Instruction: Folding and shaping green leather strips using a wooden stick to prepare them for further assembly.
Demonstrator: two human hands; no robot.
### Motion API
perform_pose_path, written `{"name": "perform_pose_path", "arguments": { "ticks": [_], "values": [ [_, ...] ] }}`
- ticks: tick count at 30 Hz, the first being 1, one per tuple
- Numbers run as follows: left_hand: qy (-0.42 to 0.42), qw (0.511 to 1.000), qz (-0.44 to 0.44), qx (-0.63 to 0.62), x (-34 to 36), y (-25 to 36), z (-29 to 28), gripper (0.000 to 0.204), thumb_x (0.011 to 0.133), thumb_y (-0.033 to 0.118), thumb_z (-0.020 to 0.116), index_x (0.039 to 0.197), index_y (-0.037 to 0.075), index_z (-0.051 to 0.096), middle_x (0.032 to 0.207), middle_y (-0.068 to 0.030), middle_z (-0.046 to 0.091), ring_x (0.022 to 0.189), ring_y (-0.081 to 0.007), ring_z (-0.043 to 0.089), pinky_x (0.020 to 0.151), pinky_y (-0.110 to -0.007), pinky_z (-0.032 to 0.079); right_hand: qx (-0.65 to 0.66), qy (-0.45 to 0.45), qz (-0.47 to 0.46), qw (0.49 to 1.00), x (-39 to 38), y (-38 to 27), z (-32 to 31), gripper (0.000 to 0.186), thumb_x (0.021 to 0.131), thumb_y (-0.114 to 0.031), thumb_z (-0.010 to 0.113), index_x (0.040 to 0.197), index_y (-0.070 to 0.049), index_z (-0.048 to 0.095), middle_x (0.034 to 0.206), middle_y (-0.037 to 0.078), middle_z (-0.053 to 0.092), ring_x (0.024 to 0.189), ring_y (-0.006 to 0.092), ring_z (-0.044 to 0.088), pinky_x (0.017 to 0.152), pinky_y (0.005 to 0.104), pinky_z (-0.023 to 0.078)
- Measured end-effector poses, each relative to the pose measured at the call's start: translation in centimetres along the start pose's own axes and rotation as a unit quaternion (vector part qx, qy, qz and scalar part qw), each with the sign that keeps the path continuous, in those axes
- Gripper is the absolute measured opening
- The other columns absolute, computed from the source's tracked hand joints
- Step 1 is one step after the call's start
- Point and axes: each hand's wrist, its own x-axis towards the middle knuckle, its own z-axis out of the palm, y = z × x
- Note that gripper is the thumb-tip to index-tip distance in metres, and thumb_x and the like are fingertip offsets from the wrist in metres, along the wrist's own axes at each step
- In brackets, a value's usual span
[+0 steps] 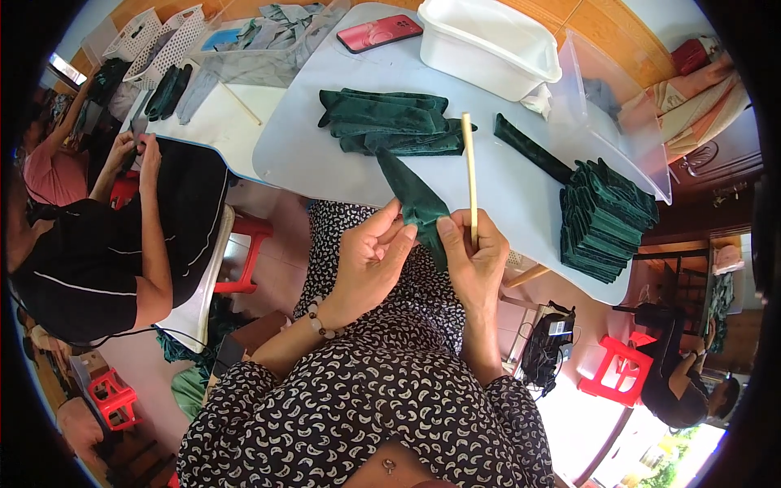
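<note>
In front of my chest, over the table's near edge, I hold a dark green velvet fabric piece (416,198) with a pointed upper end. My left hand (370,256) pinches its left side between thumb and fingers. My right hand (480,259) grips its right side and also a thin pale wooden stick (469,163), which stands nearly upright. Just beyond lies a loose heap of green velvet strips (390,122). A single narrow velvet strip (533,148) rests farther right, by a neat stack of folded velvet pieces (606,220).
On the pale table (301,163) are a red phone (379,34), a white plastic tub (488,49) and a clear bin (610,122). At left, a co-worker in black (89,276) handles something dark beside white baskets (167,45). Red stools (618,370) stand on the floor.
</note>
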Motion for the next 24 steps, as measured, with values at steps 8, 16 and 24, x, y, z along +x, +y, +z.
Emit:
{"name": "perform_pose_path", "arguments": {
  "ticks": [8,16,24],
  "values": [
    [0.026,0.988,0.046,0.144,0.4,-0.4,-1.9,0.048,0.096,-0.001,0.051,0.142,-0.004,0.037,0.109,-0.0083,0.066,0.081,-0.0010,0.054,0.065,-0.013,0.043,-0.096,-0.022,-0.130,0.987,-2.0,0.0,-2.6,0.025,0.097,-0.018,0.051,0.092,0.000,0.066,0.057,0.007,0.054,0.048,0.0192,0.049,0.049,0.0329,0.040],
    [0.059,0.970,0.139,0.191,0.6,-1.0,-1.6,0.045,0.096,0.002,0.053,0.139,-0.006,0.040,0.105,-0.0068,0.068,0.082,0.0007,0.050,0.067,-0.014,0.042,-0.236,-0.071,-0.010,0.969,-5.2,0.1,-3.4,0.022,0.096,-0.018,0.054,0.095,-0.001,0.069,0.067,0.016,0.062,0.056,0.0303,0.062,0.052,0.0369,0.045],
    [0.023,0.974,0.118,0.193,-0.7,-1.3,-0.1,0.053,0.092,-0.003,0.054,0.142,-0.004,0.036,0.109,-0.0153,0.068,0.098,-0.0180,0.067,0.082,-0.027,0.053,-0.204,-0.045,-0.054,0.976,-4.9,1.4,-1.7,0.021,0.096,-0.017,0.055,0.098,0.000,0.066,0.063,0.013,0.060,0.052,0.0225,0.059,0.050,0.0332,0.045]
  ]
}}
